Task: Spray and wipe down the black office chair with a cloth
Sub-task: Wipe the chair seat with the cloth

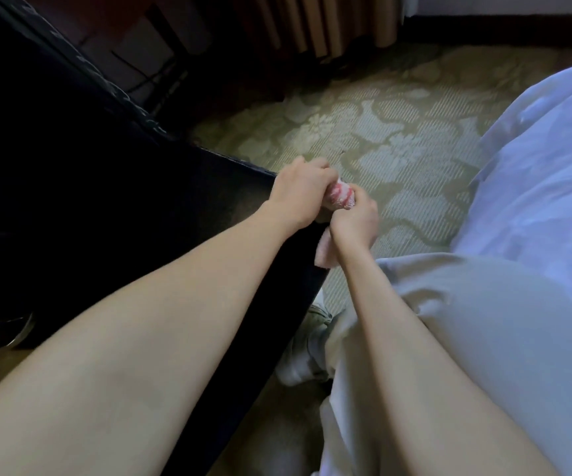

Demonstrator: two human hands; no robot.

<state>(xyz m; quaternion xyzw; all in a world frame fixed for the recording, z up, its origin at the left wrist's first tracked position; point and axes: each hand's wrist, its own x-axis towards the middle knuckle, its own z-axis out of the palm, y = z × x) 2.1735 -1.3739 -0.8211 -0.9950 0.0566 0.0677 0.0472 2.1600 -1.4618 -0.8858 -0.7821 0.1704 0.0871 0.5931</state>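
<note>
The black office chair [112,207] fills the left half of the view, very dark, its seat corner reaching toward the middle. Both my hands meet just past that corner. My left hand [300,192] and my right hand [355,223] are each closed on a pink and white cloth [444,197] bunched between them. A loose end of the cloth hangs below my right wrist, beside the chair's edge. No spray bottle is visible.
A green patterned carpet [380,125] covers the floor ahead. A bed with white-blue bedding [545,173] stands at the right. Brown curtains [315,25] hang at the back. My light trousers [466,321] and a white shoe [298,369] are below. A chrome chair base part [11,326] shows at left.
</note>
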